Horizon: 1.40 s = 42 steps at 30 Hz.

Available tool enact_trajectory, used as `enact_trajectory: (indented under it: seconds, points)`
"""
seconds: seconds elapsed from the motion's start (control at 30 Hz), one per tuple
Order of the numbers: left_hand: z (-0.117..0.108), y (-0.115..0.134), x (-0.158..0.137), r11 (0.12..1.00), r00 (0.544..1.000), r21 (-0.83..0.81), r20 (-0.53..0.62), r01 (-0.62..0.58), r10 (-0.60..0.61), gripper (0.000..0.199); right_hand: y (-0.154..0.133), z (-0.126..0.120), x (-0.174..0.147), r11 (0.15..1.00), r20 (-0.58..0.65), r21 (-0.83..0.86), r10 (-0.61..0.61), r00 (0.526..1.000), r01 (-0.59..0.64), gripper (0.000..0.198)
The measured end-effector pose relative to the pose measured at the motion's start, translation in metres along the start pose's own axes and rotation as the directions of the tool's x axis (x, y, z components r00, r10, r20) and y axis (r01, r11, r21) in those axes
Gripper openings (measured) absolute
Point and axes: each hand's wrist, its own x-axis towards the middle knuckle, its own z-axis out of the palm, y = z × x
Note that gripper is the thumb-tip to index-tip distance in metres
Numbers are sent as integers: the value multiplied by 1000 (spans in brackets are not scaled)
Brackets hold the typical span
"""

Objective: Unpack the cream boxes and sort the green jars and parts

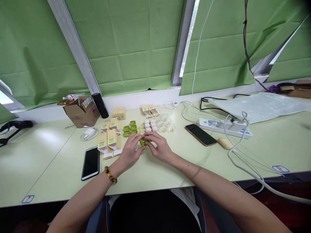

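Note:
A small green square case (143, 142) is held between my two hands, above the table. My left hand (131, 149) has its fingers closed round the case's left side. From the other side, my right hand (159, 148) closes on it, with the thumb over its opening. What lies inside the case is partly hidden by my fingers. Just beyond my hands stand several more green cases (130, 128), small yellow pieces (140, 129), white and pink rounded blocks (150, 125), and clear plastic cases (165, 124) with yellow marks.
Folded cream cartons (109, 142) stand left of my hands, beside a phone (91, 162). Behind are a cardboard box (82, 113) and a black cylinder (100, 105). To the right lie another phone (200, 135), a power strip (225, 127) and loose white cables (239, 142).

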Motion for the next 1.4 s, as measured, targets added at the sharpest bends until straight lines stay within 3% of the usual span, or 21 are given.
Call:
enact_trajectory:
  seconds: [0.27,0.7,0.93,1.13,1.23,1.3,1.37,1.4]
  points:
    - [-3,4,1,994,992,43,70,-105,102,50,1,-2,2,976,-14,-199,-87,996,83,21]
    - [-8,11,5,994,984,103,177,-48,30,43,7,-2,3,958,-2,-257,-129,992,124,16]
    - [-5,-10,2,981,992,169,71,90,-103,46,-1,-13,3,962,-190,-239,-179,965,131,13]
    - [-6,-12,2,977,991,165,-5,135,-136,47,8,-26,-5,951,-175,-212,-265,948,227,21]
    - [-5,-9,2,981,992,149,-9,127,-127,47,1,-27,-2,980,-154,-120,-178,972,160,13]
    - [-5,-8,2,982,991,138,-8,132,-132,48,-7,-26,5,999,-228,-8,-35,973,34,7]
    - [-5,-8,2,980,990,137,-1,143,-144,48,-14,-25,15,971,-320,202,190,928,-129,10]
    - [-5,-9,3,979,989,140,8,149,-151,48,-15,-24,20,917,-315,341,320,893,-208,15]
